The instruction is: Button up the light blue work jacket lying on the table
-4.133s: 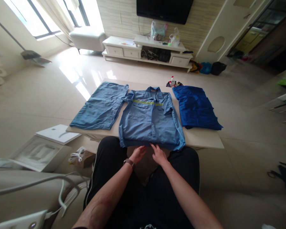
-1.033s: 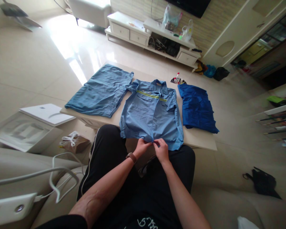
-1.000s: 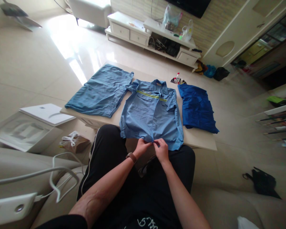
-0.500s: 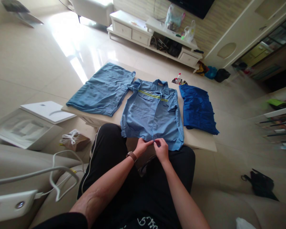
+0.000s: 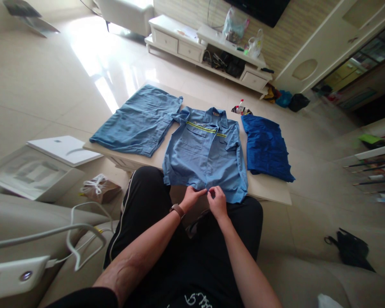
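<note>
A light blue work shirt [image 5: 195, 156] with a collar, chest pockets and a yellow stripe lies front up on the low table [image 5: 272, 188], its hem hanging over the near edge. My left hand [image 5: 191, 197] pinches the middle of that hem between thumb and fingers. Close beside it, my right hand [image 5: 217, 201] is closed on the same hem, thumb against fingertips. Whatever lies between the fingertips is too small to make out. To the left is a folded light blue garment [image 5: 137, 119]; on the right lies a dark blue folded garment [image 5: 267, 147].
My knees [image 5: 149, 184] are against the table's near side. A white box [image 5: 32, 169] and a tied brown paper bag [image 5: 101, 188] stand on the floor at left. A white cable [image 5: 72, 226] and a power bank [image 5: 17, 273] are on the sofa. A TV cabinet [image 5: 189, 50] stands beyond.
Almost nothing differs. Both hands stay at the shirt's hem, with the right fingertips shifted only very slightly.
</note>
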Demonstrator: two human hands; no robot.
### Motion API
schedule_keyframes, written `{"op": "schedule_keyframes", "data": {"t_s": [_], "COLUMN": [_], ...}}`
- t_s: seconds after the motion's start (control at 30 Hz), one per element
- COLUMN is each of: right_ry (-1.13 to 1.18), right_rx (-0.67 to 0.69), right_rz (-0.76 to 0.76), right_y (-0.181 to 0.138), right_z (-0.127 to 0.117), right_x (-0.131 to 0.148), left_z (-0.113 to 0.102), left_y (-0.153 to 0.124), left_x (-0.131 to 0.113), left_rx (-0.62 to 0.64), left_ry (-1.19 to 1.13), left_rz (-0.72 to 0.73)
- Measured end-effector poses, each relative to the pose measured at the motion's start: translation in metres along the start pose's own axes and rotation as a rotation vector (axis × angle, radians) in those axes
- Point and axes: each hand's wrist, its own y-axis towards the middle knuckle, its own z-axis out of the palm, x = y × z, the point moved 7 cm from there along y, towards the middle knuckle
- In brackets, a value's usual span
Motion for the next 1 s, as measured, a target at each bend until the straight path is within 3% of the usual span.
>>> {"op": "schedule_keyframes", "data": {"t_s": [0.27,0.53,1.0], "right_ry": [-0.073,-0.145,-0.231], "right_rx": [0.008,0.008,0.072], "right_rz": [-0.051,-0.091,-0.173], "right_y": [0.0,0.0,-0.005], "right_z": [-0.003,-0.004,0.003], "right_x": [0.002,0.005,0.013], "left_z": [-0.013,-0.003,0.01], "left_y": [-0.009,-0.014,-0.006], "left_x": [0.002,-0.009,0.016], "left_rx": [-0.127,-0.076,0.053], "left_ry": [0.151,0.066,-0.174], "left_rz": [-0.036,0.021,-0.159]}}
